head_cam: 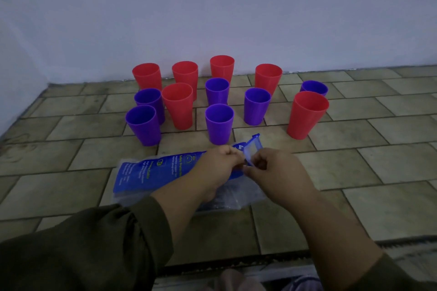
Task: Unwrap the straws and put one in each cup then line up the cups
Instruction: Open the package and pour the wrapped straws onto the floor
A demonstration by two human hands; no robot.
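1. Head view, handling: the straw packet (151, 172) looks like thin, soft plastic film. I judge it light, limp and probably slippery, so it is likely to crumple rather than resist. The best hold seems to be at its right-hand end, where both hands are now, pinched close together so the film parts between them. Any straws inside should be light and easily bent, so they call for a gentle hold.
2. Head view, hands: the left hand (220, 165) has its fingers curled, pinching the packet's end. The right hand (272, 168) sits just beside it, fingers and thumb closed on the raised blue flap (253, 149). Neither hand holds anything else.
3. Head view, place: the packet lies on the tiled floor (71, 186), on the near side of the cups. Only the pinched end is lifted.
4. Head view, looks: the packet has a blue printed panel with white and yellow-green lettering, too blurred to read. A clear part under the wrists shows something dark; I cannot tell whether it is straws.
5. Head view, cups: six red cups (177, 105) and six purple cups (219, 123) stand upright in a loose cluster towards the floor's far edge, by the wall (212, 7). They are not in a line, and no straw shows in any. They look like stiff, light plastic that would tip easily.
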